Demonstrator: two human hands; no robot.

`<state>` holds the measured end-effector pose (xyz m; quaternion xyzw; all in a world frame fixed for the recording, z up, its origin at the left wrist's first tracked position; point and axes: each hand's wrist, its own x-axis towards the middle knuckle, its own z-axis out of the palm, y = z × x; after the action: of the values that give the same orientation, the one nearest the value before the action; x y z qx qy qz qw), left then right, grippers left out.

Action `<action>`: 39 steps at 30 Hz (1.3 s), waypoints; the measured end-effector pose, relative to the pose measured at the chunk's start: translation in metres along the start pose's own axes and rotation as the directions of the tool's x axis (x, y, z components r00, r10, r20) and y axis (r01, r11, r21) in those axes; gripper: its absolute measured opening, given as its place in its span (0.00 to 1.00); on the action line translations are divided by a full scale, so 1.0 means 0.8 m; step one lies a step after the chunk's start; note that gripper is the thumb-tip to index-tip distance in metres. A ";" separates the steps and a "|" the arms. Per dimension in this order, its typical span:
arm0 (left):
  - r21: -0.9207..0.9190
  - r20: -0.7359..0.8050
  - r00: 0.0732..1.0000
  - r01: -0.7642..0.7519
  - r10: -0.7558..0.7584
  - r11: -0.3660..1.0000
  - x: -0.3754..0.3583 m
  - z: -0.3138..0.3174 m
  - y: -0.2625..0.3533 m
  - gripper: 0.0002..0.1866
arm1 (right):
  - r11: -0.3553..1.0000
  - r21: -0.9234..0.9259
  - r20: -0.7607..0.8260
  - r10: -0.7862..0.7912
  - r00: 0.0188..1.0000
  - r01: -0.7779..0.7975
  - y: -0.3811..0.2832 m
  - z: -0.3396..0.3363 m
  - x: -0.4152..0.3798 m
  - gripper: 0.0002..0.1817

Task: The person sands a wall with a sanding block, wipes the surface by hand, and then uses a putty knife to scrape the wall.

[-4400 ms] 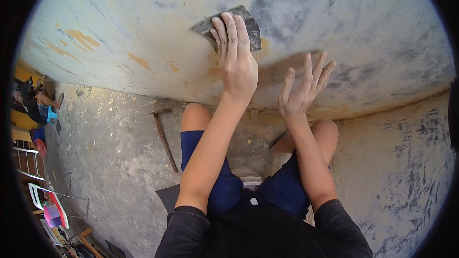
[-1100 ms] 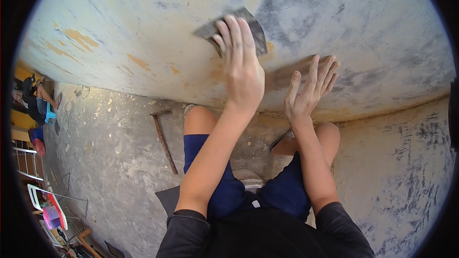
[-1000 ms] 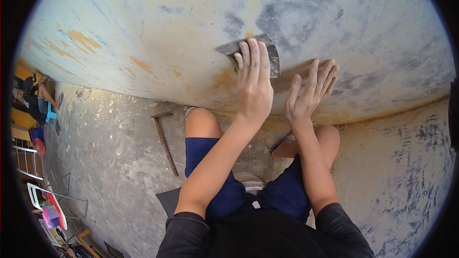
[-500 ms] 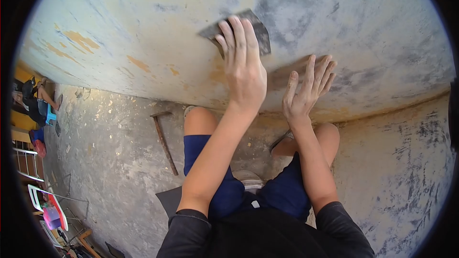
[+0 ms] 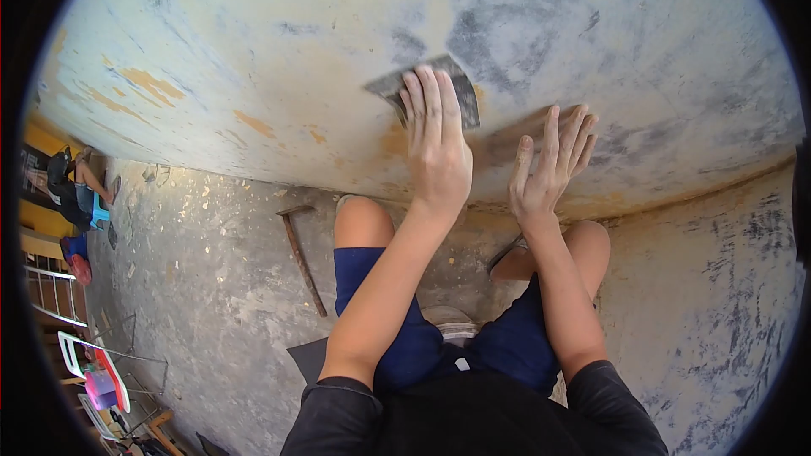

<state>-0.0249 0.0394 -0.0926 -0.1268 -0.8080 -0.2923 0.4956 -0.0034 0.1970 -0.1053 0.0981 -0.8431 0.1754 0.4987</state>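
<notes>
Dark sheet (image 5: 467,98): flat against the pale wall (image 5: 279,59), at the far side of the scene, near the middle; corners stand out left and right of the fingers covering it.
Left hand (image 5: 438,143): fingers close together, laid over the sheet and holding it to the wall; thumb out of sight, so a pinch cannot be confirmed.
Right hand (image 5: 545,173): fingers spread wide, nothing held; right of the sheet and apart from it. Fingertips appear to meet the wall, though contact is not certain.
Sheet handling: judged light and thin — pliable, liable to crease or tear at its edges. Face probably rough (any grain is too fine to make out); pale dust on the fingers could let the back slip.
Sheet hold: best across the middle, under flattened fingers — loose corners would give poor control.
Hammer (image 5: 304,262): lying on the grey floor (image 5: 211,287), left of the left knee (image 5: 365,221), well apart from both hands.
</notes>
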 end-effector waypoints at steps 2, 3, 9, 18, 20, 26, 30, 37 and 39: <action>0.037 0.034 0.999 -0.016 0.015 0.999 -0.004 0.001 -0.007 0.34 | 1.000 -0.026 -0.007 -0.008 1.000 0.008 0.001 0.003 -0.002 0.30; 0.038 0.034 0.999 -0.020 0.019 0.999 0.008 -0.004 -0.013 0.34 | 1.000 -0.025 -0.010 -0.006 1.000 0.006 0.000 0.005 -0.001 0.30; 0.016 -0.023 1.000 -0.018 0.018 1.000 0.009 -0.001 -0.010 0.31 | 1.000 0.005 -0.010 0.014 1.000 -0.014 -0.005 0.002 -0.001 0.30; -0.026 -0.053 0.999 -0.006 0.004 1.000 0.031 -0.007 -0.008 0.35 | 1.000 0.000 -0.016 0.019 1.000 -0.019 -0.008 0.005 -0.002 0.31; -0.042 0.032 0.999 -0.008 0.010 0.999 -0.013 0.003 0.004 0.36 | 1.000 0.007 -0.008 0.015 1.000 -0.015 -0.006 0.005 -0.003 0.31; 0.012 -0.057 0.998 -0.030 0.031 0.999 0.039 -0.009 -0.005 0.34 | 1.000 0.001 -0.026 0.018 1.000 -0.017 -0.009 0.006 -0.001 0.30; 0.001 0.002 1.000 -0.024 0.024 1.000 0.009 0.002 0.001 0.33 | 1.000 0.019 -0.007 0.019 1.000 -0.019 -0.006 -0.001 0.000 0.30; 0.011 -0.012 1.000 0.010 -0.009 1.000 0.038 -0.009 0.011 0.34 | 1.000 0.002 -0.008 0.017 1.000 -0.017 -0.007 0.001 -0.002 0.30; -0.004 -0.029 1.000 0.001 -0.001 1.000 0.024 0.001 0.012 0.35 | 1.000 0.017 -0.010 0.019 1.000 -0.019 -0.008 -0.001 -0.001 0.30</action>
<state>-0.0298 0.0460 -0.0732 -0.1231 -0.8001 -0.2961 0.5070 -0.0004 0.1910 -0.1042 0.0932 -0.8400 0.1877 0.5005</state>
